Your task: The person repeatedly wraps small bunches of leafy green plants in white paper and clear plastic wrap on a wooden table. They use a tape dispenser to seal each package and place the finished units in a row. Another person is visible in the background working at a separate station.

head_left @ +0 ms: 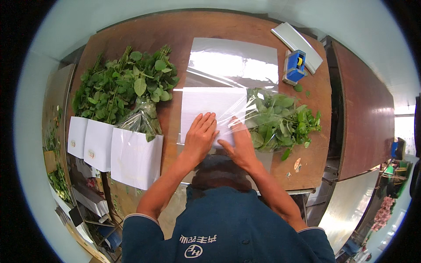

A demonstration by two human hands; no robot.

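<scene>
A bouquet wrap of white corrugated paper (pixel 210 102) lies on the table in front of me, with clear film creased over its right side. Leafy green stems (pixel 279 115) stick out of it to the right, partly under the film. My left hand (pixel 200 136) rests flat on the paper, palm down, fingers almost side by side. Beside it, my right hand (pixel 241 144) is at the paper's lower right, thumb spread from the fingers. Its fingertips meet a shiny fold of film, and I cannot tell whether they are under it. Flat clear plastic sheets (pixel 230 54) lie beneath and beyond the wrap.
Several wrapped bunches with leafy stems (pixel 111 85) and white corrugated sleeves (pixel 136 157) lie at the left. A blue tape dispenser (pixel 296 65) stands at the back right of the wooden table (pixel 141 29), next to a silvery flat stack (pixel 297 44). Loose leaves (pixel 298 87) lie near it.
</scene>
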